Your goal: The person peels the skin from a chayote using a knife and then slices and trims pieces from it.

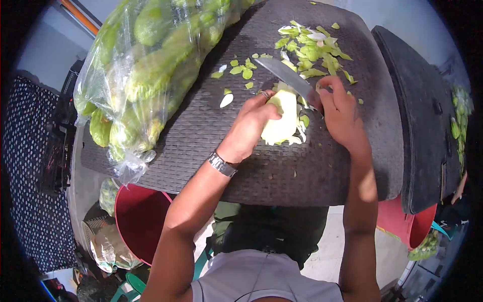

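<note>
A pale, peeled green vegetable (pixel 282 120) is held over the dark woven tabletop by my left hand (pixel 253 122), whose fingers wrap its left side. My right hand (pixel 339 108) is closed round the handle of a knife (pixel 287 75). The broad blade points up and to the left, just beyond the vegetable's top end. Green and whitish peelings (pixel 314 48) lie scattered past the knife, and more pieces lie beside and under the vegetable. Part of the knife handle is hidden by my right fingers.
A large clear bag of green vegetables (pixel 156 65) lies along the left of the woven tabletop (pixel 201 156). A dark padded panel (pixel 412 116) stands along the right edge. Below the table are a red bin (pixel 143 221) at left and another red bin (pixel 405 224) at right.
</note>
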Demonstrator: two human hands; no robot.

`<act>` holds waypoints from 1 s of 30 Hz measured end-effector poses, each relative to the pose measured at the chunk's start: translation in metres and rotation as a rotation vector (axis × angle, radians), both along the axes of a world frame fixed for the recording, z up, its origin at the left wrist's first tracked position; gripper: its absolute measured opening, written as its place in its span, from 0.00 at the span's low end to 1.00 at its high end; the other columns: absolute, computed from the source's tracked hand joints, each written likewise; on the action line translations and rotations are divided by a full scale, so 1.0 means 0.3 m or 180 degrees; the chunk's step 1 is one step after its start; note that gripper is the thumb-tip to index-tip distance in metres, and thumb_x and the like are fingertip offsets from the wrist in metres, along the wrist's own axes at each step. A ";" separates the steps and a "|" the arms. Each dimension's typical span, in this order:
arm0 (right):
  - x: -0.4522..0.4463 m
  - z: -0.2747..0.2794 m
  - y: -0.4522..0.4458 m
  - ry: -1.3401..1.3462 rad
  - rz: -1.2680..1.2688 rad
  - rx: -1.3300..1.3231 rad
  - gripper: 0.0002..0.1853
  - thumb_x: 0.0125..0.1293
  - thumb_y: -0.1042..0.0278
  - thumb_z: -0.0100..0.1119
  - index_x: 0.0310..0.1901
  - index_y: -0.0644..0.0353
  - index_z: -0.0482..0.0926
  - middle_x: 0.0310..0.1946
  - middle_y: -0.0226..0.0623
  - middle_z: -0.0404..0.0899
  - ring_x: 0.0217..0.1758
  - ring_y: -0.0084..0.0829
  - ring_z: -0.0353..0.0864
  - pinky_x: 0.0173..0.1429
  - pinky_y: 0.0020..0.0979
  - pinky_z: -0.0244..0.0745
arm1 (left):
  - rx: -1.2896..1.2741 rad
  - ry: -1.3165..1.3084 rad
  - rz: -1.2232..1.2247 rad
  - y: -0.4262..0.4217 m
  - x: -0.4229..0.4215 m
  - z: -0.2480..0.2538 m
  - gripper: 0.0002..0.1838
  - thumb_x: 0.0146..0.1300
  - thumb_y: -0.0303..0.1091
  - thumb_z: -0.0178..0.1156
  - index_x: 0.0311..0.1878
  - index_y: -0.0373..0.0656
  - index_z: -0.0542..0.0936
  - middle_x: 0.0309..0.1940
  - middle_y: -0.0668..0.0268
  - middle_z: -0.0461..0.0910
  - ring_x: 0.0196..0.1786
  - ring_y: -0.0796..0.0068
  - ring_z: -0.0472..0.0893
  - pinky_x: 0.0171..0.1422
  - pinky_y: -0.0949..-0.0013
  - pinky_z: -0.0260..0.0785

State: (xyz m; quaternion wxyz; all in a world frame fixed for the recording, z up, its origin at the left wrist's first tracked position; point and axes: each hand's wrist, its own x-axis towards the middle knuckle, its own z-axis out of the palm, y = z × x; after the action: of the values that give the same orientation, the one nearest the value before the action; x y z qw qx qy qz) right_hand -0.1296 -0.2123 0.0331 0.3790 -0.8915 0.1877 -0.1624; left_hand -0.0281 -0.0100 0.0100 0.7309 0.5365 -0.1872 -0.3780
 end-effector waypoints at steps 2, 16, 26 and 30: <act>0.006 -0.004 -0.005 0.0092 -0.0262 -0.0094 0.18 0.81 0.54 0.53 0.59 0.60 0.75 0.33 0.52 0.87 0.40 0.55 0.89 0.46 0.50 0.79 | 0.0009 -0.0030 0.0030 -0.003 0.006 -0.006 0.20 0.65 0.34 0.60 0.58 0.34 0.79 0.44 0.65 0.83 0.46 0.76 0.81 0.49 0.72 0.74; 0.015 -0.012 -0.011 -0.0133 -0.0451 0.0202 0.24 0.78 0.48 0.58 0.60 0.63 0.76 0.28 0.50 0.87 0.34 0.48 0.90 0.43 0.46 0.79 | 0.0564 -0.0028 0.0155 -0.017 -0.001 0.009 0.22 0.83 0.50 0.53 0.52 0.39 0.84 0.38 0.69 0.86 0.39 0.82 0.84 0.37 0.74 0.75; 0.012 0.032 0.011 0.0168 -0.0488 0.0253 0.29 0.75 0.37 0.61 0.48 0.62 0.82 0.27 0.48 0.85 0.32 0.42 0.87 0.41 0.42 0.77 | -0.0285 0.1067 -0.0272 -0.004 0.016 0.010 0.23 0.78 0.41 0.51 0.69 0.37 0.69 0.55 0.54 0.83 0.51 0.59 0.88 0.46 0.47 0.89; 0.009 0.020 0.004 0.0137 -0.0247 0.0418 0.30 0.72 0.35 0.64 0.47 0.61 0.82 0.20 0.36 0.78 0.25 0.29 0.77 0.34 0.36 0.69 | -0.0432 0.1082 -0.0171 -0.006 0.023 0.009 0.22 0.78 0.40 0.52 0.68 0.39 0.69 0.57 0.55 0.82 0.55 0.58 0.88 0.50 0.44 0.87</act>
State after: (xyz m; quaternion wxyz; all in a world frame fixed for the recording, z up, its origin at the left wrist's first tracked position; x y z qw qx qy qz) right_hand -0.1269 -0.2111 0.0390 0.4260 -0.8600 0.2404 -0.1451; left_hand -0.0212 -0.0119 0.0126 0.7761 0.4092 -0.1003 -0.4692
